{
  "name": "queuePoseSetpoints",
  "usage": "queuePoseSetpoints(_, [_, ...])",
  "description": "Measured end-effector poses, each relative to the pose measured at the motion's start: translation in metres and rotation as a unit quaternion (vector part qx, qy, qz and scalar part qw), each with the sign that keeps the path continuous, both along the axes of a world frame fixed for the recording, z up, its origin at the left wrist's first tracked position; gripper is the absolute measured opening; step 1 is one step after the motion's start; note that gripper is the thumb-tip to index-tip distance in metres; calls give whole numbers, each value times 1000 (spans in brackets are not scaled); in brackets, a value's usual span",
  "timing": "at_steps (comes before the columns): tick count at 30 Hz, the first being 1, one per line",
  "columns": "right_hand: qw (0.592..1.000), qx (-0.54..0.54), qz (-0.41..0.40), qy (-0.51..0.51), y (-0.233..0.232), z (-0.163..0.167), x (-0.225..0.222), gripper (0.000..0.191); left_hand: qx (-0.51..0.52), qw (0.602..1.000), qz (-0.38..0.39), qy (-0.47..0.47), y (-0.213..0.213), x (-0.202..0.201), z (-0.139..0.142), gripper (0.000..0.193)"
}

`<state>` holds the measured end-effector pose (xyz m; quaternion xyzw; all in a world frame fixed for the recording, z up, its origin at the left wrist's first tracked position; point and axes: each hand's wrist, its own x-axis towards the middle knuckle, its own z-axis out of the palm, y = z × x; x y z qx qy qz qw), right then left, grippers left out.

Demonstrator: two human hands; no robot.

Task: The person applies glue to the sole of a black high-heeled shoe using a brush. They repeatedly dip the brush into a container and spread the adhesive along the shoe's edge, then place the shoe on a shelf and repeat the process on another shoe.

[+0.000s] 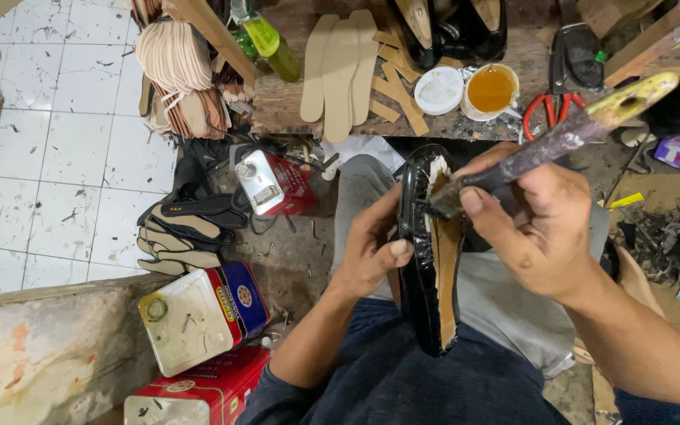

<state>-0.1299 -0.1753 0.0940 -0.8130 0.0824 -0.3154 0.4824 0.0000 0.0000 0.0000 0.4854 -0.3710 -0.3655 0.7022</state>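
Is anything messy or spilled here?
Yes. Dark scraps lie heaped on the floor right of the right hand, which holds a glue-caked brush against the black shoe. Nothing looks freshly spilled.

Both my forearms come up from the bottom edge, bare, dark sleeves pushed up near the elbows. My left hand (371, 256) sits palm inward, fingers curled round something narrow, thumb pressed flat on its near side, wrist bent slightly. My right hand (537, 228) is higher, knuckles up, thumb and fingers pinched tight on a thin handle, wrist cocked inward. Hands near each other, not touching.
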Motion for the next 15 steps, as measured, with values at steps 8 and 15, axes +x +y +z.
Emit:
queuePoseSetpoints(8, [999, 17, -46, -13, -3, -6, 3, 7, 26, 1000, -3, -7, 3, 1, -5, 98])
queuePoseSetpoints(15, [981, -181, -7, -73, -6, 12, 3, 18, 19, 1000, 4, 0, 4, 2, -6, 96])
